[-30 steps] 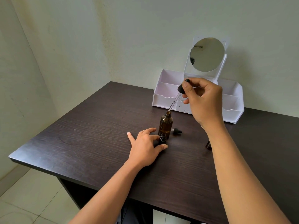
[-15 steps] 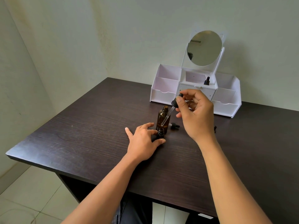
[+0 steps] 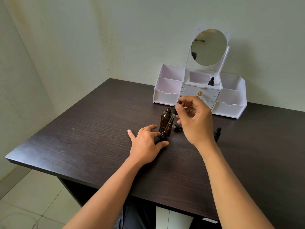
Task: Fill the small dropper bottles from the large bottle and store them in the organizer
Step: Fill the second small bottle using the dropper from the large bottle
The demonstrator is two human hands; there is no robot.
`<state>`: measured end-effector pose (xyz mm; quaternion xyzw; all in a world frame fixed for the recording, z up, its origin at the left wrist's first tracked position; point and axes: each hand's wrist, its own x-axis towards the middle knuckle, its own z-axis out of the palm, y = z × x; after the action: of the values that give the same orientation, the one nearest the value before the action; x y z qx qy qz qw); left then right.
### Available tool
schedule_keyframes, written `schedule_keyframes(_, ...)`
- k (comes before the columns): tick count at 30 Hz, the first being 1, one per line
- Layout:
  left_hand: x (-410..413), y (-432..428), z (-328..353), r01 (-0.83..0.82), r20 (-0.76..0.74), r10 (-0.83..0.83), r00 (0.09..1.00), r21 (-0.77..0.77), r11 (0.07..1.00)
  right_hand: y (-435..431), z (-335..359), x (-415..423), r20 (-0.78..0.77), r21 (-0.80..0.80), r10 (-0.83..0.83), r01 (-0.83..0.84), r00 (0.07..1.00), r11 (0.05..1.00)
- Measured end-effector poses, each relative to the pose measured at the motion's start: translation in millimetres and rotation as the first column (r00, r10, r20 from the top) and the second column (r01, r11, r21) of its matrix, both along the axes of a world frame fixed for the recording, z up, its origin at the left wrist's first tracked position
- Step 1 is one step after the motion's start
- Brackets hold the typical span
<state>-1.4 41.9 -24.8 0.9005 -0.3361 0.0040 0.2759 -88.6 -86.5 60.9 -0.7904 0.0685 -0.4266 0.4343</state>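
The large amber bottle [image 3: 165, 120] stands uncapped in the middle of the dark table [image 3: 85, 134]. In front of it a small dark dropper bottle [image 3: 163, 136] is steadied by my left hand [image 3: 147, 142], thumb and finger around its base. My right hand [image 3: 193, 121] pinches the black bulb of a glass dropper [image 3: 171, 119], whose tip points into the small bottle's mouth. A loose small dropper cap [image 3: 177, 127] lies behind. Another small capped bottle [image 3: 217, 134] stands to the right. One small bottle [image 3: 211, 81] sits in the white organizer [image 3: 166, 96].
The organizer has a round mirror [image 3: 209, 47] on top and stands against the back wall at the table's far side. The table's left and front edges drop to a tiled floor [image 3: 24, 195]. A wall corner runs at the left.
My right hand lifted the dropper out of the large bottle and brought it down and towards me, tip now at the small bottle's mouth. My left hand stayed on the small bottle.
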Motion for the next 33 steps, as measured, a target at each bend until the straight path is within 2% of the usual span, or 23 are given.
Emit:
schedule_keyframes(19, 0.2, 0.4, -0.6, 0.003, 0.003, -0.003, 1.000, -0.021, 1.000, -3.9, -2.3, 3.6, -0.061, 0.073, -0.011, 0.016, 0.998, 0.997)
schedule_keyframes(33, 0.6, 0.0, -0.2, 0.006, 0.000, -0.006, 1.000, -0.013, 1.000, -2.4, -5.6, 6.7, -0.105, 0.026, -0.043, 0.046, 0.994, 0.999)
